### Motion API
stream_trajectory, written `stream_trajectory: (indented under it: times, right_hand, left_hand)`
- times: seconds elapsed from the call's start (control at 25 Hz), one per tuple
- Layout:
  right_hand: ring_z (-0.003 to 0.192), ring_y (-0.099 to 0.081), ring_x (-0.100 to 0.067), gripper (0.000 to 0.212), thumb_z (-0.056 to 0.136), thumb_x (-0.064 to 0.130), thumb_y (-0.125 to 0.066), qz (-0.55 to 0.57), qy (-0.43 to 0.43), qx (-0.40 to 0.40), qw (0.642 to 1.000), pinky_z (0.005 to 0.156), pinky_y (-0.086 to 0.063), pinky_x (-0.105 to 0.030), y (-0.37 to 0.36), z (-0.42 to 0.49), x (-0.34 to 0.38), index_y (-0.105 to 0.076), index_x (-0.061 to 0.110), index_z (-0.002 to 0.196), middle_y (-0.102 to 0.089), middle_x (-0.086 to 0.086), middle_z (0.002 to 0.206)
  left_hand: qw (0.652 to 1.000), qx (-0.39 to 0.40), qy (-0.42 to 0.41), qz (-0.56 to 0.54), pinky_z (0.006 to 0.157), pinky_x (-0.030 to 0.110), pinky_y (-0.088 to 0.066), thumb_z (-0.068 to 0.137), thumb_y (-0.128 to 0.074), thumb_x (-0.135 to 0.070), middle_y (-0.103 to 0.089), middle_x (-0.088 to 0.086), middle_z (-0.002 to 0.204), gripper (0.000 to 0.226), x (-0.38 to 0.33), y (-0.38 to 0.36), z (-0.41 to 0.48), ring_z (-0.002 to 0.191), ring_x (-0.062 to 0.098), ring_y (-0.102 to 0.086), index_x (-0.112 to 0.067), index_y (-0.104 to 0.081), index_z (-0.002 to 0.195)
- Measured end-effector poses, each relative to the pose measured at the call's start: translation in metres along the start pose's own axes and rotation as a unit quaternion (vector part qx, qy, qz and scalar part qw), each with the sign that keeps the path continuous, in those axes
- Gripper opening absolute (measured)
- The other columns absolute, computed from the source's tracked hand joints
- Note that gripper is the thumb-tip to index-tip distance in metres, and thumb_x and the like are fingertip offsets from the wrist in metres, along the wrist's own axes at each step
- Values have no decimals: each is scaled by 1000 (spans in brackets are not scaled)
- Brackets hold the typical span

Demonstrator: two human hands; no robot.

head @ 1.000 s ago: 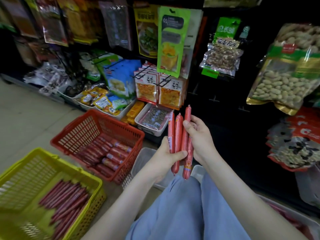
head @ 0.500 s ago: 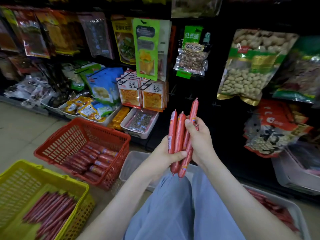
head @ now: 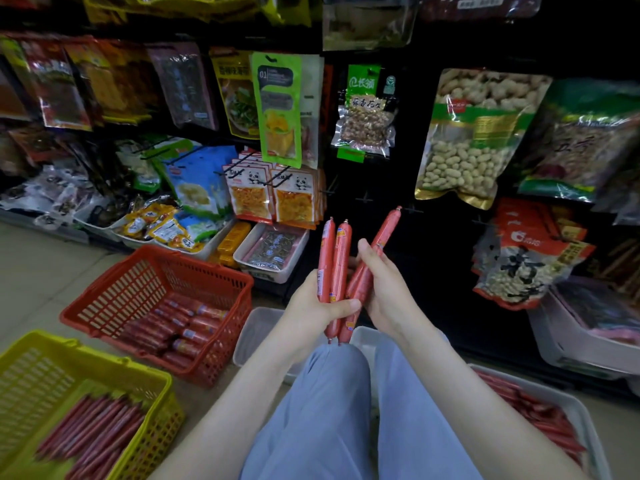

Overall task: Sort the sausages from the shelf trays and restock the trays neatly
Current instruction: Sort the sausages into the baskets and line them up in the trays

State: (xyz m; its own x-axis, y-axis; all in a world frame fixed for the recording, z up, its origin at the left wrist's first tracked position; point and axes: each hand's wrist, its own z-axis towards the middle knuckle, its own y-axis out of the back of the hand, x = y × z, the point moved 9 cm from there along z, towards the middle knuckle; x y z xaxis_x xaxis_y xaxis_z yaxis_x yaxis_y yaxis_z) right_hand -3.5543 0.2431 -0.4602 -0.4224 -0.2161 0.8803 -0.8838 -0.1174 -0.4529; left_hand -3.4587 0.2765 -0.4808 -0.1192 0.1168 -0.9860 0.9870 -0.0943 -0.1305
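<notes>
At the centre of the frame the left hand (head: 311, 308) grips two upright sausages (head: 326, 258), red-wrapped and side by side, with its thumb laid across their fronts and their lower ends sticking out below the palm. Just to their right, the right hand (head: 389, 289) is curled round a tilted sausage (head: 382, 235), thumb pressed on its side. This one leans toward the upper right, so its top stands well apart from the upright pair while its lower part meets them near the left thumb.

Both hands are held above the person's knees in pale blue trousers (head: 329, 410). On the floor (head: 41, 265) at centre left stands a red basket (head: 104, 292) with short fat sausages (head: 183, 332) lying in its right half. At lower left a yellow basket (head: 86, 355) holds long thin sausages (head: 90, 431). At lower right a white tray (head: 581, 407) carries more thin sausages (head: 540, 420). A clear tray (head: 252, 336) sits on the floor between the red basket and the knees, partly hidden behind the left forearm.

Behind, the dark shelf (head: 446, 271) is hung with snack packets (head: 277, 109), and a peanut bag (head: 474, 140) hangs at upper right.
</notes>
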Motion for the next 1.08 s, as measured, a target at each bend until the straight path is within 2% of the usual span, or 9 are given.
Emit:
stream_trajectory:
  times: [0.12,0.2,0.36,0.48,0.56,0.64,0.8,0.92,1.08]
  right_hand:
    - [83,-64,-26,17,95,24,-56,-75,-18,44,996,71,-55,-35,-17,-4,-12,-53,7,99,-64,-11,86]
    - [75,-63,-24,10,96,19,-54,-111,-23,72,991,64,-54,-36,-33,-8,-19,-52,10,91,-62,-11,80]
    - [98,-67,-30,10,97,12,-50,-89,13,112,990,86,-55,-43,-80,-6,-17,-58,8,102,-70,-12,96]
    - [77,-68,-15,17,96,2,-46,-74,19,146,986,74,-58,-28,-135,0,-18,-58,8,107,-69,-3,78]
    - [57,-60,-10,18,95,1,-47,-89,-4,166,982,55,-53,-22,-174,5,-29,-54,5,111,-64,1,63]
    - [51,-53,-11,12,95,2,-48,-90,-33,180,979,46,-48,-21,-207,13,-48,-50,5,107,-59,0,60]
    - [59,-59,-12,11,95,6,-50,-60,-105,200,972,54,-53,-21,-252,38,-97,-58,7,88,-62,-7,74]
    - [69,-68,-15,13,95,11,-51,-15,-191,220,957,64,-58,-25,-277,67,-140,-59,2,90,-66,-11,85]
    - [62,-67,-14,8,96,10,-50,-53,-224,246,942,55,-57,-26,-302,109,-194,-56,6,94,-68,-8,74]
  left_hand:
    - [998,-10,5,-68,78,30,-54,81,-68,7,-69,9,108,45,-8,13,-14,99,20,-67,-13,-56,120]
    - [993,4,5,-121,79,33,-56,85,-61,8,-69,13,107,38,-15,23,-25,99,26,-67,-8,-57,120]
    - [987,-55,14,-148,78,38,-59,91,-57,-2,-69,14,106,28,-29,77,-57,91,31,-70,-16,-55,115]
    - [983,-112,19,-143,73,39,-60,95,-54,-19,-69,17,105,20,-34,128,-91,83,32,-71,-26,-51,114]
    - [981,-141,12,-133,57,32,-57,94,-54,-28,-72,13,97,23,-36,161,-108,69,24,-68,-30,-50,116]
    - [977,-162,0,-139,47,24,-48,87,-58,-32,-72,10,93,30,-33,189,-118,60,18,-62,-29,-50,115]
    - [964,-179,-26,-197,53,24,-52,79,-63,-18,-70,11,92,38,-23,230,-113,63,16,-62,-20,-52,116]
    - [947,-214,-17,-237,58,25,-54,78,-62,-15,-69,8,90,39,-8,263,-102,63,14,-62,-16,-51,116]
    - [928,-319,32,-187,43,20,-45,90,-58,-12,-66,14,91,32,20,316,-87,49,12,-57,-16,-48,120]
